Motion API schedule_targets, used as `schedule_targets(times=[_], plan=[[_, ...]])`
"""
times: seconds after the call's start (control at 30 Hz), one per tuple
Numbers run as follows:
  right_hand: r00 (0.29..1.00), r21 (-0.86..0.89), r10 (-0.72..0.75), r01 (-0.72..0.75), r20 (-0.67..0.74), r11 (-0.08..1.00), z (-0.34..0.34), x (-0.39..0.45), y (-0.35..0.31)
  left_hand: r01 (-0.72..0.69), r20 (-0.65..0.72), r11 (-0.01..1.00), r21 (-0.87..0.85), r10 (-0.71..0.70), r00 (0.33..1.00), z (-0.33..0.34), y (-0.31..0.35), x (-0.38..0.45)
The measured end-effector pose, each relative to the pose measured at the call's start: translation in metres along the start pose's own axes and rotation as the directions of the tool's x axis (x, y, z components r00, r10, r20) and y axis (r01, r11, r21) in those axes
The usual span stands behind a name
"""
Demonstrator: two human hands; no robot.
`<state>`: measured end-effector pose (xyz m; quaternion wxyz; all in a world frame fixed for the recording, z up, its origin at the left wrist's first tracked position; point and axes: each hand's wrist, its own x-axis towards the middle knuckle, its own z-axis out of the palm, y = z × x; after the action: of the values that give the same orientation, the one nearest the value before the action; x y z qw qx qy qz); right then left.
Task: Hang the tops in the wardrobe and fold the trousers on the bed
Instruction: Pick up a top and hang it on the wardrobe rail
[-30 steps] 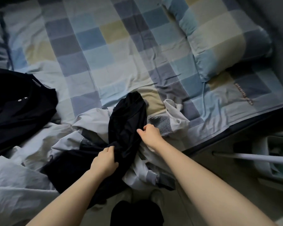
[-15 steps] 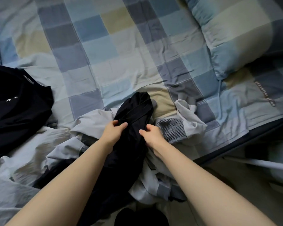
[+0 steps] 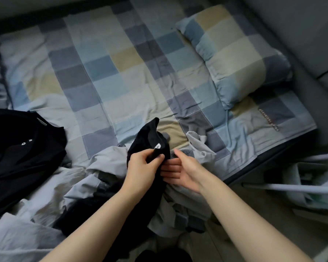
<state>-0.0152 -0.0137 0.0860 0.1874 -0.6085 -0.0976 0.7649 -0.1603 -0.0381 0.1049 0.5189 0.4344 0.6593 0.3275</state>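
My left hand (image 3: 142, 172): my thumb and fingers are curled into the black fabric garment (image 3: 150, 142), pinching a fold of it just below its small white label (image 3: 157, 146).
My right hand (image 3: 182, 172): palm turned up and inward, fingers straight and relaxed, lying beside my left hand against the dark cloth; it grips nothing that I can see.
The black fabric garment: lifted into a peak above my left hand at the near edge of the bed, the rest trailing down between my forearms; I cannot tell whether it is a top or trousers.
Small white label: it carries a dark mark, too small for me to read.
Pile under my hands: crumpled pale grey clothes (image 3: 110, 157), with a grey ribbed knit piece (image 3: 187, 153) just beyond my right hand.
Second black top (image 3: 23, 146): lying flat at the left of the bed, well apart from my hands, with small white letters that look like "F" and "O".
Checked bedsheet (image 3: 106, 76): squares of blue, grey and pale yellow; near its right corner runs a line of printed text (image 3: 268, 119), too blurred to read.
Checked pillow (image 3: 233, 53): same pattern, lying at the far right of the bed.
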Motion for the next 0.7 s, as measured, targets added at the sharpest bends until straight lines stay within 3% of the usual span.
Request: schedule_targets(times=[0.13,0.23,0.3,0.4,0.47,0.53,0.6,0.7], plan=[[0.998,-0.079,-0.006,0.011,0.065,0.997,0.010,-0.071,-0.020,-0.163,0.124,0.981,0.102,0.150,0.981,0.004,0.059,-0.071],[0.981,-0.196,-0.194,0.185,-0.029,0.963,0.009,-0.126,-0.021,-0.251,0.270,0.952,0.178,0.198,0.942,-0.003,0.086,-0.114],[0.959,-0.184,-0.280,0.268,-0.045,0.946,0.005,-0.169,-0.020,-0.270,0.358,0.951,0.152,0.202,0.912,-0.017,0.108,-0.134],[0.939,-0.091,-0.345,0.342,-0.015,0.935,0.000,-0.229,-0.016,-0.202,0.226,0.977,0.068,0.182,0.957,-0.034,0.137,-0.136],[0.915,-0.087,-0.404,0.402,-0.013,0.912,-0.006,-0.273,-0.012,-0.228,0.149,0.967,0.115,0.210,0.966,-0.037,0.162,-0.134],[0.893,-0.131,-0.451,0.447,0.002,0.885,-0.010,-0.314,-0.007,-0.298,0.226,0.941,0.158,0.260,0.939,-0.033,0.187,-0.138],[0.874,-0.210,-0.487,0.476,0.004,0.854,-0.016,-0.357,-0.004,-0.416,0.401,0.890,0.187,0.318,0.859,-0.022,0.215,-0.146],[0.834,-0.295,-0.549,0.513,-0.049,0.806,-0.028,-0.416,0.000,-0.678,0.673,0.705,0.208,0.400,0.623,0.004,0.254,-0.170]])
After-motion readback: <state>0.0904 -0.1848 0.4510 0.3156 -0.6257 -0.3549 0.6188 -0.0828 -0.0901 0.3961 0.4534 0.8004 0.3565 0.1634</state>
